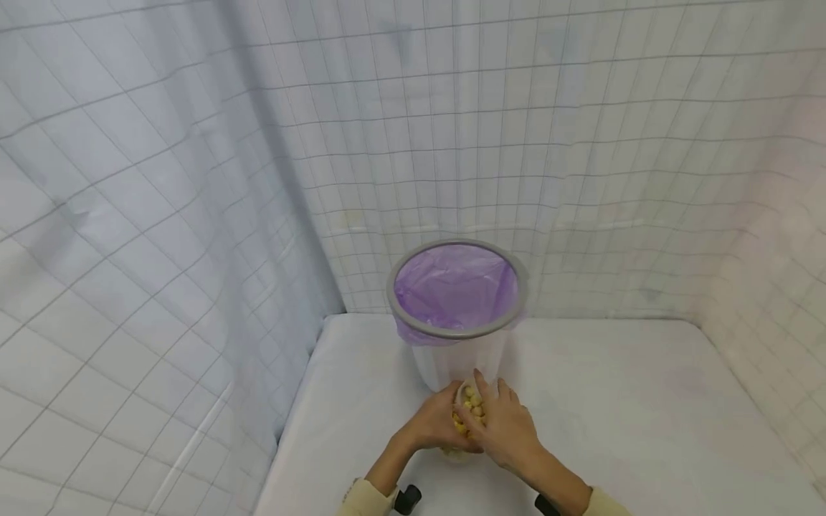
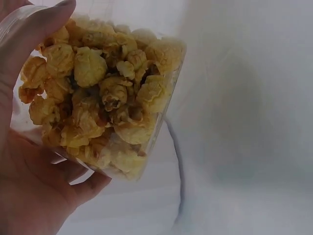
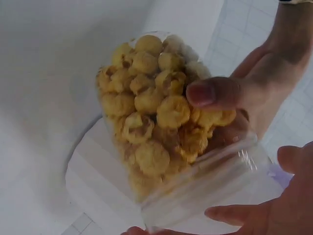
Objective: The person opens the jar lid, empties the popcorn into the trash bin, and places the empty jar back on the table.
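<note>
A clear plastic tub of popcorn (image 1: 475,405) is between both hands, low in the middle of the head view, and lies tilted in both wrist views. My left hand (image 1: 435,423) grips its filled part, the thumb pressed over the side and fingers behind in the left wrist view. Yellow caramel-coated pieces (image 3: 146,103) fill most of the tub, while its see-through end (image 3: 195,196) shows no popcorn. Around that end my right hand (image 1: 510,430) holds on with spread fingers and thumb. Its palm side is partly hidden.
Just beyond the hands stands a white bin (image 1: 459,362) with a grey rim (image 1: 391,287) and a purple liner (image 1: 454,287). It rests on a white-covered table (image 1: 632,408). Grid-patterned white curtains (image 1: 484,143) hang at the back and both sides.
</note>
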Demonstrator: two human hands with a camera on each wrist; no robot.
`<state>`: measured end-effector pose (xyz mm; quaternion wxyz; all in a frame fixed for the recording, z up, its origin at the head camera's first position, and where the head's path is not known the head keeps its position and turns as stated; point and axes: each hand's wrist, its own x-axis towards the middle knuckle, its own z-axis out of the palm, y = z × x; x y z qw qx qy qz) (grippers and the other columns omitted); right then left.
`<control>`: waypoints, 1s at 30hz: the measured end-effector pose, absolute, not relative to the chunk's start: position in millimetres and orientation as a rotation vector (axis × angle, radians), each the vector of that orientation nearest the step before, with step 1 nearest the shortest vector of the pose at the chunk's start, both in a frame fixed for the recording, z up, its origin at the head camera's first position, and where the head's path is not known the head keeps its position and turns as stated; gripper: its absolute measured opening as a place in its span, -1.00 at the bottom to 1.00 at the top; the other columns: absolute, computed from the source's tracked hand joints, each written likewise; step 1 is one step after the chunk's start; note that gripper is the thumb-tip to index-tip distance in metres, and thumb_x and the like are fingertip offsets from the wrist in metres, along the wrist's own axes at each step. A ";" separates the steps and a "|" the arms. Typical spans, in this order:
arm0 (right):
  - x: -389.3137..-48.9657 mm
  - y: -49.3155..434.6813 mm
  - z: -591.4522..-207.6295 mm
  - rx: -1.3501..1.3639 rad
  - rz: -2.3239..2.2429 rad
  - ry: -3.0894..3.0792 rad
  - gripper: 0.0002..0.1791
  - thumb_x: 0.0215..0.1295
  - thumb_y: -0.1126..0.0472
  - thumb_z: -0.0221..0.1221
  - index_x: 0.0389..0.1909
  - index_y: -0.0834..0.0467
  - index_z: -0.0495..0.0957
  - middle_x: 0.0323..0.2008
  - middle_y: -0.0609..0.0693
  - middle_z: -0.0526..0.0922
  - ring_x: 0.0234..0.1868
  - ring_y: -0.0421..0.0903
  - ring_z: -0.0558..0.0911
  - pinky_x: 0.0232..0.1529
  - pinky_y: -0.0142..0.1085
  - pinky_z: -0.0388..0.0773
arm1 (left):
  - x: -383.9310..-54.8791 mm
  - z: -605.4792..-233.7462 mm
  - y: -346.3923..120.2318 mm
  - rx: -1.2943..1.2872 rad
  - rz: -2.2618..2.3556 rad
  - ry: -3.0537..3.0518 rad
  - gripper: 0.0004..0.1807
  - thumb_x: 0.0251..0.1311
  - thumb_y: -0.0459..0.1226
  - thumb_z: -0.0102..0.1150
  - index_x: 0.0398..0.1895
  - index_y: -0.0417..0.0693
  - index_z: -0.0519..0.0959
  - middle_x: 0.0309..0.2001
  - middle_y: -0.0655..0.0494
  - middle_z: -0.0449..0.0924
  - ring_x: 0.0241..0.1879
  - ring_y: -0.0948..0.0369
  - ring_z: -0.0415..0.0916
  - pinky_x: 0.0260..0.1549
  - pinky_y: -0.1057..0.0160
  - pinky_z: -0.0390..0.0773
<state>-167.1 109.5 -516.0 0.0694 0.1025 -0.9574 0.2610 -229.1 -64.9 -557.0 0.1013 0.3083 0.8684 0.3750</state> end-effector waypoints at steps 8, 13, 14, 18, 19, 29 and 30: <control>-167.8 123.0 -529.4 0.647 0.812 -2.822 -0.29 0.51 -0.21 0.11 0.56 -0.02 0.30 0.43 0.40 0.36 0.38 0.36 0.46 0.15 0.29 0.60 | -227.0 -553.6 -74.0 0.904 1.229 2.389 0.11 -0.21 -0.04 0.71 0.47 -0.02 0.31 0.20 0.11 0.59 0.08 0.32 0.59 0.07 0.36 0.63; -171.6 152.4 -524.0 0.923 1.046 -2.759 -0.25 0.44 -0.14 0.23 0.59 -0.16 0.24 0.51 0.28 0.26 0.45 0.34 0.39 0.14 0.35 0.58 | -229.3 -549.3 -80.7 0.930 1.178 2.319 0.06 -0.27 -0.06 0.75 0.40 0.16 0.36 0.11 0.25 0.59 0.01 0.41 0.54 0.03 0.38 0.60; -172.9 157.8 -523.2 0.940 1.061 -2.744 -0.24 0.43 -0.11 0.25 0.59 -0.17 0.24 0.52 0.28 0.26 0.45 0.34 0.38 0.12 0.35 0.58 | -230.2 -548.5 -81.5 0.940 1.152 2.332 0.07 -0.26 -0.04 0.75 0.41 0.15 0.36 0.12 0.26 0.59 0.02 0.42 0.54 0.06 0.38 0.59; -182.8 177.1 -525.1 0.870 0.997 -2.703 -0.18 0.34 0.02 0.34 0.58 -0.08 0.26 0.48 0.32 0.28 0.42 0.36 0.39 0.11 0.38 0.55 | -233.0 -546.3 -86.6 0.927 1.143 2.362 0.11 -0.23 -0.03 0.73 0.46 0.01 0.33 0.20 0.17 0.58 0.14 0.34 0.55 0.21 0.27 0.58; -185.7 181.5 -526.6 0.810 0.978 -2.705 -0.17 0.31 0.02 0.36 0.57 -0.04 0.28 0.46 0.34 0.30 0.40 0.38 0.40 0.10 0.39 0.55 | -233.4 -545.8 -88.2 0.910 1.148 2.369 0.11 -0.23 -0.02 0.73 0.46 0.00 0.32 0.22 0.15 0.58 0.16 0.32 0.55 0.23 0.25 0.57; -197.3 228.1 -571.2 0.220 0.551 -2.733 -0.09 0.09 -0.19 0.48 0.41 0.16 0.47 0.19 0.50 0.48 0.12 0.44 0.56 0.01 0.28 0.62 | -232.5 -546.2 -102.9 0.784 1.239 2.371 0.15 -0.25 0.01 0.71 0.48 0.02 0.30 0.28 0.13 0.56 0.26 0.20 0.54 0.30 0.17 0.53; -197.1 232.0 -577.7 0.194 0.519 -2.725 -0.10 0.07 -0.18 0.49 0.39 0.18 0.49 0.16 0.52 0.49 0.10 0.44 0.56 0.02 0.29 0.60 | -232.3 -546.3 -103.8 0.777 1.243 2.374 0.15 -0.25 0.01 0.71 0.48 0.02 0.29 0.29 0.13 0.55 0.27 0.19 0.54 0.30 0.16 0.52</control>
